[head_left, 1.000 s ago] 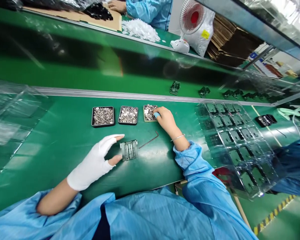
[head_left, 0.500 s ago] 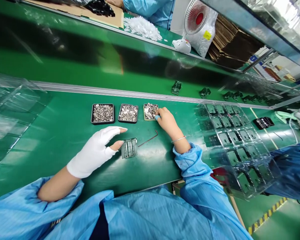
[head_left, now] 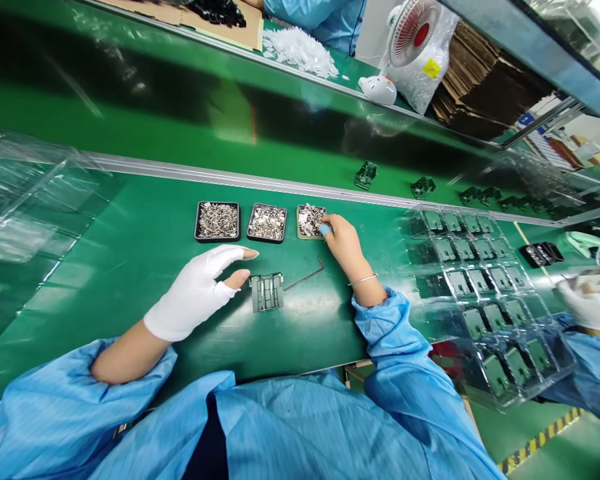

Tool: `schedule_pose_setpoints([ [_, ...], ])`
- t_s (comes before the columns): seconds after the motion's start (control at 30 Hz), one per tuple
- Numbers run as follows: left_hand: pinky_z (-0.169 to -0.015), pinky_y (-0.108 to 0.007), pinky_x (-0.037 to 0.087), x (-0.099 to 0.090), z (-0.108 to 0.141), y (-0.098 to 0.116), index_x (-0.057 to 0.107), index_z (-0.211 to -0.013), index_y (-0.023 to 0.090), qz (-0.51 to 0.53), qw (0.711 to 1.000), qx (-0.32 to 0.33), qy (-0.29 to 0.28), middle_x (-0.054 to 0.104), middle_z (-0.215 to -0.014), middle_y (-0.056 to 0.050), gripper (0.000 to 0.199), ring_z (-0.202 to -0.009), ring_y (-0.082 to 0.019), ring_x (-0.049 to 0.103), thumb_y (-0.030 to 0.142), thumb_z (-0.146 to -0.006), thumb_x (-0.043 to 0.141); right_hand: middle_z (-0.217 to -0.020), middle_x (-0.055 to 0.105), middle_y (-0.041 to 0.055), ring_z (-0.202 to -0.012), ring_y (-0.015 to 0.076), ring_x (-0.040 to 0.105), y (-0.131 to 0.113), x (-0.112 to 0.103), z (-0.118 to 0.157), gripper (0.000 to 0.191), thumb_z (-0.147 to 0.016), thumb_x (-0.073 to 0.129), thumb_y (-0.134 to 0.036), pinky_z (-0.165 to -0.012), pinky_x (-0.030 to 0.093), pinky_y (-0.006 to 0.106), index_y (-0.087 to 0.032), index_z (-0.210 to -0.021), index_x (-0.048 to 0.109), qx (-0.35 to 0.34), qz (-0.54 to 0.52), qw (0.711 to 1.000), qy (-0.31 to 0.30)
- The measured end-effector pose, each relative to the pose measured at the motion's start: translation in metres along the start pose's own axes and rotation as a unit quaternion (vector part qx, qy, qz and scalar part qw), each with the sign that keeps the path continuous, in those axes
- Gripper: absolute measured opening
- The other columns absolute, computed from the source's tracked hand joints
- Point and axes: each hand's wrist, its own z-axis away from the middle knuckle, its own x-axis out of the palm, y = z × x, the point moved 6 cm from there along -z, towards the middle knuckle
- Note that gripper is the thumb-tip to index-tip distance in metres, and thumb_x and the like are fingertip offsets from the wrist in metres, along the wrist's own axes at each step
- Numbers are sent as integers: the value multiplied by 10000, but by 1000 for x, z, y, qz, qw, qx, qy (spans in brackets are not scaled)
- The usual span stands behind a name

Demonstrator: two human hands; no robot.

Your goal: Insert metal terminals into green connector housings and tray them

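Could shove the metal frame (head_left: 267, 293) askew by closing the left hand (head_left: 195, 290) carelessly: gloved in white, spread wide between thumb and finger, gripping nothing, just at the frame's left edge (cannot tell if touching). Could knock the bent key (head_left: 305, 279), lying just right of the frame, with a low sweep of the right sleeve (head_left: 387, 320). Farther right, could spill small metal pieces (head_left: 310, 217) over the far right tray's rim (head_left: 307, 238) through a loose pinch of the right hand (head_left: 344, 240), bare, nearly closed, at that rim; cannot tell whether holding a piece. As for the frame: lying flat on the green table (head_left: 300, 343), nearer than the trays, grey-green, squarish, with shiny bars running side by side.
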Motion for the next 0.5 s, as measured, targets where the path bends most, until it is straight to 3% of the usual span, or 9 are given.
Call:
schedule_pose_setpoints([
  [0.23, -989, -383, 494, -2, -1, 0, 643, -1052, 216, -2, 1000, 5, 7, 687, -1138, -48, 369, -1078, -234, 630, 470, -905, 420, -1102, 676, 125, -1056, 250, 606, -1, -5, 4, 365, -826, 377, -55, -928, 471, 386, -153, -1066, 634, 16, 37, 999, 2],
  [0.5, -979, -393, 492, -2, 0, 1, 651, -1043, 205, -10, 1000, 3, 13, 698, -1110, -53, 369, -1049, -234, 636, 460, -907, 421, -1078, 655, 144, -1032, 283, 576, -10, -6, 6, 329, -825, 391, -86, -929, 446, 423, -146, -1057, 617, 5, 85, 996, -14],
])
